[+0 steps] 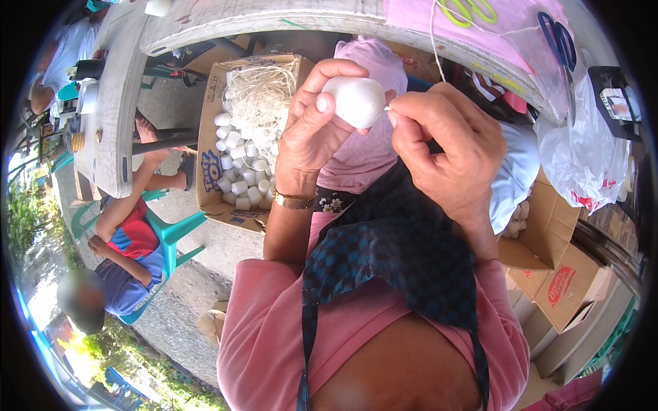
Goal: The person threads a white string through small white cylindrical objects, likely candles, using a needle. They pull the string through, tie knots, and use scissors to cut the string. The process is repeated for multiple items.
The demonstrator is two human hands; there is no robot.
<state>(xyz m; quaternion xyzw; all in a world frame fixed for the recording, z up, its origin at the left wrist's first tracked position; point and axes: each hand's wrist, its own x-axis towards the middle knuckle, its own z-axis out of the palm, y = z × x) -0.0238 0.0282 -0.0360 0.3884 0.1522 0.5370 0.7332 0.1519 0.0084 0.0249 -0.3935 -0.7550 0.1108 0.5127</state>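
A smooth white rounded piece [354, 101], looking like wax, is held between the thumb and fingers of my left hand [313, 113]. Right beside it, my right hand [447, 138] pinches a short white end of string or wick [387, 108] at the piece's right side. Whether that end is fixed in the piece cannot be told. A bundle of pale strings [264, 92] lies in an open cardboard box [209, 149] left of my left hand, on top of many small white cylindrical pieces [249, 178]. Pink cloth [354, 159] and a dark checked apron [380, 251] are below my hands.
A worn white table [318, 18] runs across the top, with green-handled scissors [465, 10], blue-handled scissors [558, 41] and pink sheeting [411, 10]. A plastic bag [586, 149] hangs at right above cardboard boxes [560, 282]. A person [128, 267] sits on a green chair [177, 228] at left.
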